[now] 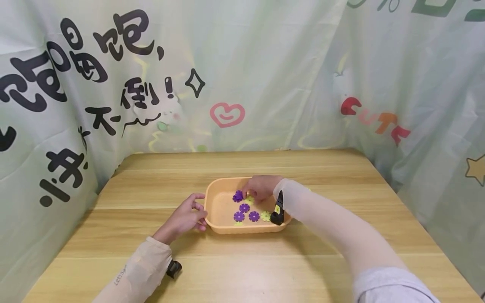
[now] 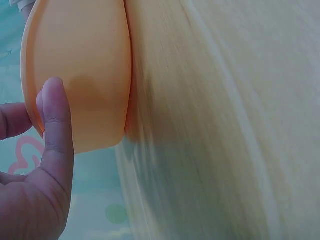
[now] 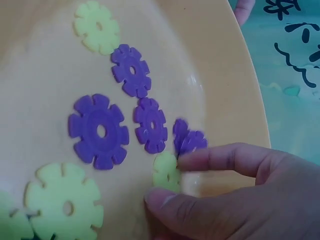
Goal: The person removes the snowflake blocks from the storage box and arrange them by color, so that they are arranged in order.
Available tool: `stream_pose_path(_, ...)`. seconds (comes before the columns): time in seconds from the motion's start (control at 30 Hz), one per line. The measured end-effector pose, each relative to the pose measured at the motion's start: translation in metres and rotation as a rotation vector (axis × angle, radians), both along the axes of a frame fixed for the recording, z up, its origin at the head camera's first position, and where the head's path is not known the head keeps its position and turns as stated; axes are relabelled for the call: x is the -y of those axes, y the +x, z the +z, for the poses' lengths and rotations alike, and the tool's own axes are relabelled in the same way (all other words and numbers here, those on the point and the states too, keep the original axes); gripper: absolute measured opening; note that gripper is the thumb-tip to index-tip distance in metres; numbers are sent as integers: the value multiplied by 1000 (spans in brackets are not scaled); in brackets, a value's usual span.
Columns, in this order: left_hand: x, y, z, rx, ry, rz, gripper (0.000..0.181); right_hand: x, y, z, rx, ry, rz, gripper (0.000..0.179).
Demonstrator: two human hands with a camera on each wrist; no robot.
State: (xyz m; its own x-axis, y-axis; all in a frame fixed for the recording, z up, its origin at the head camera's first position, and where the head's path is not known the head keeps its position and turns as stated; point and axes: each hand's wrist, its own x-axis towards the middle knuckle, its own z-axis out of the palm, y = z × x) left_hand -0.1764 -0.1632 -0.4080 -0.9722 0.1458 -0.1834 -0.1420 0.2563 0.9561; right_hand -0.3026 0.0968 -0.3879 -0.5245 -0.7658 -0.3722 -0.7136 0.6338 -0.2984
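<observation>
My left hand point(image 1: 189, 213) grips the left end of an orange plastic tub point(image 1: 223, 229), thumb against the outer wall and a finger at the rim in the left wrist view. Inside the tub my right hand point(image 1: 262, 187) reaches down, thumb and index finger apart at a yellow notched disc point(image 3: 166, 172). The index fingertip overlaps that disc's edge, beside a small cluster of purple notched discs point(image 3: 192, 141). Other purple discs point(image 3: 101, 131) and yellow discs point(image 3: 65, 202) lie on the tub's floor. The remaining right fingers are mostly hidden.
The tub stands on a wooden table point(image 1: 242, 261). Printed cloth point(image 1: 265, 75) hangs behind the table and along both sides. A black strap with a camera sits on each wrist, the right one point(image 1: 278, 212) overlapping the tub's right end.
</observation>
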Motion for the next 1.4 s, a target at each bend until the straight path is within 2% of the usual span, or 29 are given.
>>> stream_pose_path(0.13,0,0,0,-3,3,3,55,0,1,1,17,-15,13,35)
stream_pose_path(0.3,0,-1,0,-1,1,4,55,1,2,3,56,-27,-36,29)
stream_pose_path(0.47,-1,-1,-1,3,-4,4,55,3,2,0,-8,29,-45,20)
stream_pose_path(0.63,0,-1,-1,6,-6,4,55,6,3,0,-81,96,-56,23)
stream_pose_path(0.8,0,-2,0,4,-9,-4,55,6,5,4,-101,138,-92,28)
stream_pose_path(0.9,0,-2,0,6,-10,-9,55,4,6,6,-101,146,-79,29)
stream_pose_path(1.1,0,-3,1,8,-8,-10,55,-4,5,8,-47,77,-31,29)
stream_pose_path(1.2,0,-2,1,9,-9,-12,55,-9,4,8,-17,16,-33,27)
stream_pose_path(1.33,0,-2,1,11,-9,-12,55,-15,5,11,25,-63,-65,10)
stream_pose_path(1.4,0,-2,0,8,-11,-9,55,-18,6,13,39,-97,-70,15)
